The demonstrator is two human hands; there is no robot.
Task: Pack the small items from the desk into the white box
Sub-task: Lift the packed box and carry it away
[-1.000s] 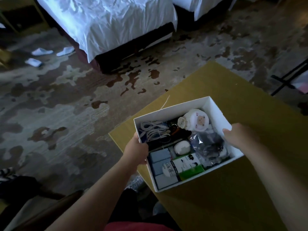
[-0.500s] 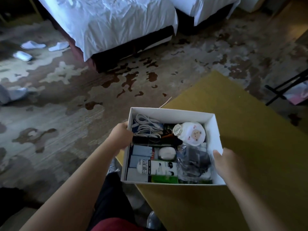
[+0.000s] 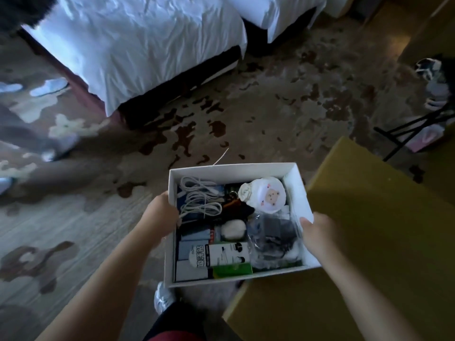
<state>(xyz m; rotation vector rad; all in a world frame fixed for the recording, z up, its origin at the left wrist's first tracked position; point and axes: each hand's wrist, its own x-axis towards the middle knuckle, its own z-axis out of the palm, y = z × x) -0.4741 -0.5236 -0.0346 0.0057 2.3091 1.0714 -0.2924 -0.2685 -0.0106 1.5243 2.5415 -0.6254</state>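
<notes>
The white box (image 3: pixel 296 183) hangs in the air, mostly past the left edge of the yellow desk (image 3: pixel 369 242). My left hand (image 3: pixel 161 215) grips its left wall and my right hand (image 3: pixel 320 233) grips its right wall. Inside lie a coiled white cable (image 3: pixel 199 200), a round white item with a bear face (image 3: pixel 267 195), a white oval case (image 3: pixel 233 230), a clear plastic bag of dark items (image 3: pixel 273 239), a white and green carton (image 3: pixel 225 258) and several blue-grey packs (image 3: pixel 194 237).
Two beds with white sheets (image 3: pixel 147 45) stand across the patterned carpet. White slippers (image 3: pixel 48 87) lie at the far left. A black folding stand (image 3: pixel 413 129) is at the right beside the desk. My white shoe (image 3: pixel 163 297) shows below the box.
The box has been lifted and carried left off the desk, so it now hangs mostly over the carpet. Both hands keep their grip on its side walls.
</notes>
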